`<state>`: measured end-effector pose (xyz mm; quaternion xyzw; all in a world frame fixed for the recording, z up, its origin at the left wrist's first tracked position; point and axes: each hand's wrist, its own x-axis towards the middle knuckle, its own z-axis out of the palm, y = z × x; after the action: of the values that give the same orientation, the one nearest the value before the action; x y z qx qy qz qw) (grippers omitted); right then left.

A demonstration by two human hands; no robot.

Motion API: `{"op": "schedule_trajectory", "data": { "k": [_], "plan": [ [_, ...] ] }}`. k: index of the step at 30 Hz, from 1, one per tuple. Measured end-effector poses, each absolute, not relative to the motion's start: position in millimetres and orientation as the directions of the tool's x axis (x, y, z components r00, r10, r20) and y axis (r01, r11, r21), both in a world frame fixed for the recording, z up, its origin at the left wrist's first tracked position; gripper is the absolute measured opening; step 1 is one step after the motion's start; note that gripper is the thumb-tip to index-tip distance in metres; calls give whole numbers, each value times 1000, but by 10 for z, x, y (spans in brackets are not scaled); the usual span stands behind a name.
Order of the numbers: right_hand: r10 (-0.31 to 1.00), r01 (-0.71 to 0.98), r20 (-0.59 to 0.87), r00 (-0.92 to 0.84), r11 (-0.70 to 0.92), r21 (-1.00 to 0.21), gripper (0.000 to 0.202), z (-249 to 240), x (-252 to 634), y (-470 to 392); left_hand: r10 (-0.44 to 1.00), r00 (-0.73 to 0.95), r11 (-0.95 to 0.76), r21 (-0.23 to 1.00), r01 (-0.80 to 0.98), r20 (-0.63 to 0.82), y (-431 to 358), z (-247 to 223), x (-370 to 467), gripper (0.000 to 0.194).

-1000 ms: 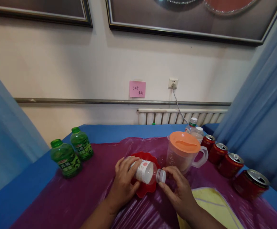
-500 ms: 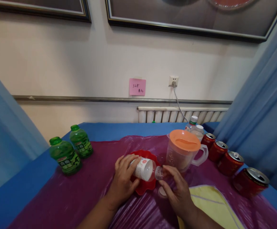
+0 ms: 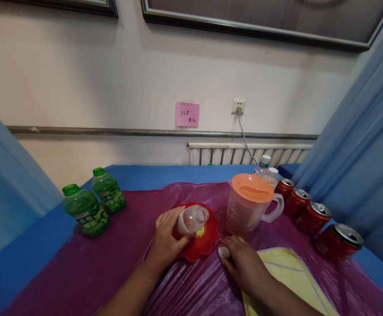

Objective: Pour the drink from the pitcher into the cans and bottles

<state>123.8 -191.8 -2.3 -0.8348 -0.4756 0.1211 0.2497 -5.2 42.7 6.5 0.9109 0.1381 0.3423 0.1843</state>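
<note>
My left hand point(image 3: 168, 239) is wrapped round a clear plastic bottle point(image 3: 191, 218), which leans with its uncapped mouth towards me and to the right. Under the bottle lies a red scalloped dish point(image 3: 207, 239) with a yellow print in its middle. My right hand point(image 3: 244, 263) is down on the purple sheet, its thumb and fingers closed about a white bottle cap point(image 3: 223, 252). Just behind that hand stands a lidded pitcher point(image 3: 244, 210) with an orange top and a little liquid at the bottom.
Two green bottles point(image 3: 86, 213) stand at the left. Several red cans point(image 3: 338, 243) line the right side, with two white-capped bottles point(image 3: 270, 177) behind the pitcher. A yellow cloth point(image 3: 287, 276) lies by my right forearm. Purple plastic sheeting point(image 3: 128, 263) covers the blue tabletop.
The bottle has turned from lying sideways to tilting upward, its mouth now facing me. My right hand has left the bottle's mouth and come down onto the white cap.
</note>
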Motion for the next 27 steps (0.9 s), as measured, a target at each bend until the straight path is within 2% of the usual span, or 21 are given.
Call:
{"op": "schedule_trajectory", "data": {
  "k": [6,10,12,14,15,17,19,20,22,23,25,27],
  "plan": [
    [880,748,-24,474,-416,-518,27,42,1134,-1949,528,674,-789,593,163,517,445,53,-28,60],
    [904,770,-64,423,-395,-500,30,-39,1062,-1991,571,683,-739,647,188,455,425,70,-22,63],
    [920,781,9,391,-326,-532,34,-93,1062,-2043,586,681,-725,660,197,440,429,71,-16,63],
    [894,801,216,393,-218,-557,38,-116,1113,-2130,598,678,-709,676,200,427,441,67,-7,64],
    [837,819,356,415,-173,-547,41,-110,1166,-2186,600,679,-702,684,196,422,447,65,-3,65],
    [612,857,631,477,-164,-488,45,-69,1338,-2306,587,697,-697,695,177,411,456,64,3,64],
    [311,852,796,519,-258,-455,48,-6,1588,-2408,567,717,-699,697,158,406,457,64,6,62],
    [181,824,820,543,-306,-478,51,25,1727,-2442,561,721,-702,696,153,407,455,63,6,61],
    [43,730,754,655,-293,-617,57,69,1996,-2467,564,715,-706,690,159,413,449,57,4,60],
    [37,663,675,737,-237,-710,57,79,2110,-2458,571,706,-709,686,166,420,446,51,2,61],
    [89,500,492,866,-106,-860,53,79,2276,-2414,586,686,-712,679,182,431,442,40,-5,62],
    [151,384,377,914,-13,-923,46,67,2364,-2352,603,666,-711,675,200,438,440,32,-15,63]
  ]
}}
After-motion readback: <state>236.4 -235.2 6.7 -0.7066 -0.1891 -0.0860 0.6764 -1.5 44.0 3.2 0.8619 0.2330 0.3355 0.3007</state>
